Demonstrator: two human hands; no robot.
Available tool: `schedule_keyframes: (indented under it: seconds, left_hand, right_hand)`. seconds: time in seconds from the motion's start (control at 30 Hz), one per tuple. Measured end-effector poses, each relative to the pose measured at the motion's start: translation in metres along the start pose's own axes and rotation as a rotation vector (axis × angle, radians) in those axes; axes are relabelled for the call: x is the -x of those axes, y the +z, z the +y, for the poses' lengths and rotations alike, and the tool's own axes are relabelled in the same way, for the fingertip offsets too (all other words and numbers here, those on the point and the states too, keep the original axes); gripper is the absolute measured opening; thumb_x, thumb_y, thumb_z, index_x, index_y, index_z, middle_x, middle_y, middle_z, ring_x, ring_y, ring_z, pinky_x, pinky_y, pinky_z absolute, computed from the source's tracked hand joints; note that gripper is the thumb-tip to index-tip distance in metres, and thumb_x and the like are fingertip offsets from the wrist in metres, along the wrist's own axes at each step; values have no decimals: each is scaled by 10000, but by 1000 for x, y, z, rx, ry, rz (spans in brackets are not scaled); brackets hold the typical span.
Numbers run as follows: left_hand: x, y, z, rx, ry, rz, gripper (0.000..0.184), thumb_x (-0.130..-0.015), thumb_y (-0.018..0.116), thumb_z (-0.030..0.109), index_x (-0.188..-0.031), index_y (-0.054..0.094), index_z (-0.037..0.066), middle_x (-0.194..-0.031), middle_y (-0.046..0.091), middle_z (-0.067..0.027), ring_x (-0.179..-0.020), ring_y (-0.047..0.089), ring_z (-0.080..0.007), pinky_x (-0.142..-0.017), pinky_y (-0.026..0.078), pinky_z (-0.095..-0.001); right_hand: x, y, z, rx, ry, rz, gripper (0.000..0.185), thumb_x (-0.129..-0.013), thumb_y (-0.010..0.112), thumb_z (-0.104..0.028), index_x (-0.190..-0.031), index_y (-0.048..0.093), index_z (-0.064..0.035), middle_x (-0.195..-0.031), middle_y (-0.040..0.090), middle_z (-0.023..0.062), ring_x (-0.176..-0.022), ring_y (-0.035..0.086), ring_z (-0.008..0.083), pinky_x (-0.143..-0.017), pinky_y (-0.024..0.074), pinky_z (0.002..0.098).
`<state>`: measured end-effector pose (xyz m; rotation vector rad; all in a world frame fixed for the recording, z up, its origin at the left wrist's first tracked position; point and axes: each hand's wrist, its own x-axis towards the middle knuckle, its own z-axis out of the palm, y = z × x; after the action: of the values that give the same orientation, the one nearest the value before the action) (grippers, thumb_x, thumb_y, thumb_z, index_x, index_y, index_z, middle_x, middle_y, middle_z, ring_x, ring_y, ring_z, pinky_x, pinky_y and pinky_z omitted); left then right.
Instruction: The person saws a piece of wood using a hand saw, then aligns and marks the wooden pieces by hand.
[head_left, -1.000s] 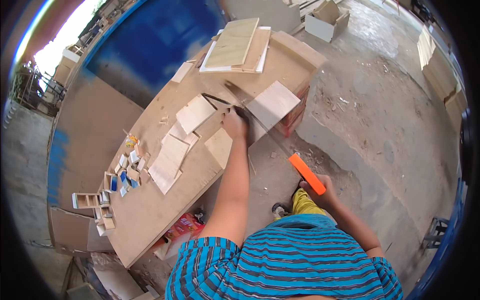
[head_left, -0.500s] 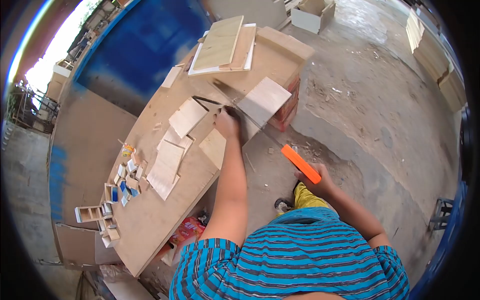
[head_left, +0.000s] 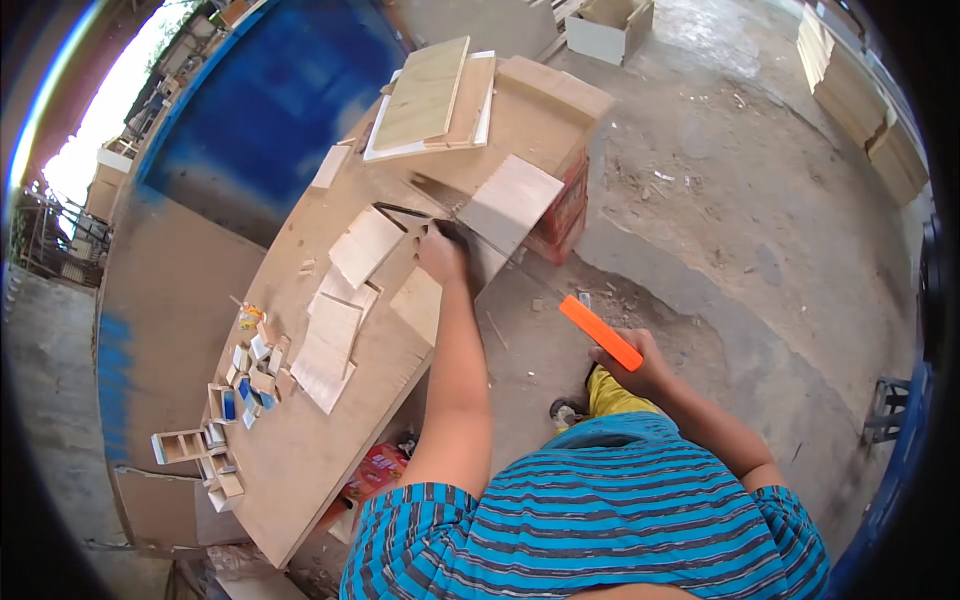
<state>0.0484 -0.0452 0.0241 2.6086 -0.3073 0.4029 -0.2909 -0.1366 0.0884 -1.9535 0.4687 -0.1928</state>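
Observation:
My right hand (head_left: 640, 362) is wrapped around the orange handle of a hand saw (head_left: 602, 333). The saw's thin blade, hard to make out, runs up and left to a light wooden board (head_left: 512, 203) at the table's near edge. On the left side of the blade, my left hand (head_left: 442, 252) presses on the wood with its fingers curled. Shadow partly hides its grip. Just past its fingers lies a dark, thin, angled piece (head_left: 402, 212). A square wooden panel (head_left: 366, 246) lies to the left of that hand.
The wooden table (head_left: 300, 480) also bears stacked panels (head_left: 425, 95) at its far end and a pile of small wood offcuts (head_left: 262, 375) at left. A red crate (head_left: 560, 220) stands under the far right side. Debris lies on the concrete floor (head_left: 720, 260).
The view has shifted slightly, so the table appears farther left. The saw handle sits a little farther from the board. My left hand keeps its place on the wood.

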Motion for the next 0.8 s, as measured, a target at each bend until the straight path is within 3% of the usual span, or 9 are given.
schedule_keyframes:
  seconds: [0.07, 0.17, 0.27, 0.5, 0.6, 0.8]
  left_hand:
    - [3, 0, 3, -8, 5, 1, 225, -851, 499, 233, -941, 632, 74, -988, 630, -125, -1027, 528, -356, -829, 404, -513]
    - [3, 4, -3, -37, 22, -36, 230, -852, 494, 231, -950, 626, 71, -993, 624, -127, -1018, 528, -359, -824, 402, -521]
    - [-2, 9, -6, -29, 30, -57, 230, -848, 496, 228, -958, 626, 73, -996, 619, -122, -1013, 527, -366, -824, 398, -530]
    - [6, -4, 3, 38, 48, -28, 216, -821, 543, 253, -927, 649, 96, -996, 624, -89, -1014, 527, -365, -831, 399, -534]
    - [7, -3, 2, 26, 35, -29, 211, -831, 529, 242, -935, 651, 105, -1010, 626, -94, -1017, 529, -363, -841, 402, -530]
    - [-3, 5, -8, -71, 59, -45, 211, -861, 461, 163, -960, 627, 79, -1041, 621, -132, -1014, 543, -357, -815, 429, -538]
  right_hand:
    - [5, -4, -9, -5, -52, -12, 195, -810, 686, -197, -802, 602, -21, -632, 552, 157, -542, 501, 304, -545, 434, 357]
    - [38, -16, -8, 61, -12, -16, 214, -821, 667, -165, -745, 565, 8, -570, 477, 155, -483, 385, 233, -487, 381, 355]
    - [48, -30, -20, 12, 133, -75, 197, -811, 684, -184, -832, 612, -1, -632, 557, 159, -539, 496, 299, -555, 444, 345]
    - [-25, 10, 1, -51, -55, 17, 222, -813, 682, -210, -813, 604, -2, -622, 541, 168, -524, 464, 298, -533, 426, 362]
    - [-4, 8, 11, 7, -20, -26, 214, -811, 685, -209, -809, 608, -10, -619, 544, 163, -522, 455, 297, -539, 433, 356]
    - [39, -19, -20, -22, 53, -54, 189, -796, 704, -203, -831, 634, -31, -618, 567, 148, -537, 549, 303, -543, 451, 354]
